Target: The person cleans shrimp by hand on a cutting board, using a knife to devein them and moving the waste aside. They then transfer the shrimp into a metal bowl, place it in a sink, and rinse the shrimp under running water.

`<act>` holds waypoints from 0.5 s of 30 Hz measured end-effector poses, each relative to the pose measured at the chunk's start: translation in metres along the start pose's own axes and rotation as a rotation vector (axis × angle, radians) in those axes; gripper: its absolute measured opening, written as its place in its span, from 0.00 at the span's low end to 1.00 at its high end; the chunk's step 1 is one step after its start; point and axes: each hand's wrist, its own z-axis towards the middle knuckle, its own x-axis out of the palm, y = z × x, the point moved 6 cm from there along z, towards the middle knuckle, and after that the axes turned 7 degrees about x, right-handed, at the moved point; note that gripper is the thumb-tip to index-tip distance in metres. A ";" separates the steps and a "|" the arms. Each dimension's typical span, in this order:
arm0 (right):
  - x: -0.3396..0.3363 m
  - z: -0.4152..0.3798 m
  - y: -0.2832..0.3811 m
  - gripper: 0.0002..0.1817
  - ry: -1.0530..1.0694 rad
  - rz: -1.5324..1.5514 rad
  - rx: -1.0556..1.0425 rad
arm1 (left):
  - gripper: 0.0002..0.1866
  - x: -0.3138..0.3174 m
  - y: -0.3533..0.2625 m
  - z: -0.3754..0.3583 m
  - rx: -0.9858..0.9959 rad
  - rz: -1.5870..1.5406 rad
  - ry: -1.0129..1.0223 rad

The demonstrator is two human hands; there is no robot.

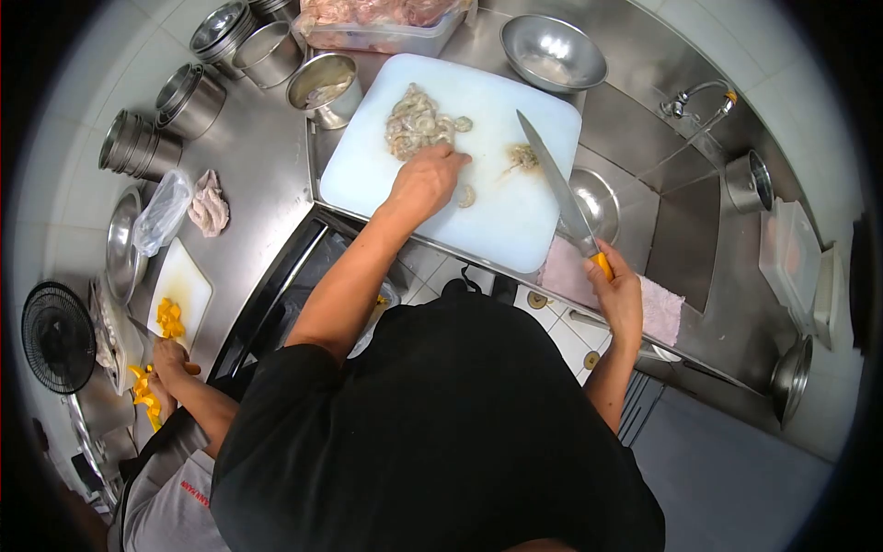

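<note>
A white cutting board (368,175) lies in front of me, partly over the sink. My left hand (428,184) is on it with the fingers drawn together at the lower edge of a pile of raw shrimp (418,118); what they hold, if anything, is hidden. A single shrimp piece (466,196) lies just right of that hand. My right hand (614,283) is closed round the yellow handle of a large knife (563,191), whose blade points up across the board's right edge. Small dark scraps (523,157) lie left of the blade.
Behind the board stand a metal pot (326,90), a tub of raw meat (377,37) and a steel bowl (554,53). The sink (685,230) with a running tap (713,97) is at right. A co-worker's hands (168,363) cut yellow pieces (169,317) at left.
</note>
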 end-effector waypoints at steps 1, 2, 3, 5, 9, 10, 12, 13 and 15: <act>0.001 -0.002 0.001 0.26 0.019 -0.006 -0.004 | 0.17 0.003 0.004 0.004 -0.047 0.002 0.048; 0.002 -0.004 0.002 0.26 0.038 -0.011 -0.008 | 0.17 0.006 0.009 0.006 -0.094 0.003 0.096; 0.003 -0.005 0.003 0.26 0.054 -0.016 -0.012 | 0.16 0.006 0.011 0.007 -0.112 -0.046 0.106; 0.002 -0.009 0.003 0.25 0.079 -0.048 0.041 | 0.16 0.005 0.014 0.010 -0.143 -0.143 0.124; 0.002 -0.016 -0.005 0.25 0.091 0.010 0.062 | 0.15 -0.003 -0.010 -0.004 -0.121 -0.243 0.187; 0.002 -0.017 -0.008 0.25 0.087 0.032 0.054 | 0.16 0.005 -0.020 -0.011 -0.042 -0.144 0.158; 0.003 -0.017 -0.013 0.25 0.078 0.076 0.032 | 0.17 0.026 -0.033 -0.021 0.024 -0.012 0.161; 0.002 -0.016 -0.014 0.25 0.077 0.071 0.053 | 0.17 0.023 -0.042 -0.018 -0.012 -0.019 0.166; 0.001 -0.014 -0.012 0.24 0.082 0.053 0.102 | 0.16 0.020 -0.046 -0.013 -0.071 -0.051 0.183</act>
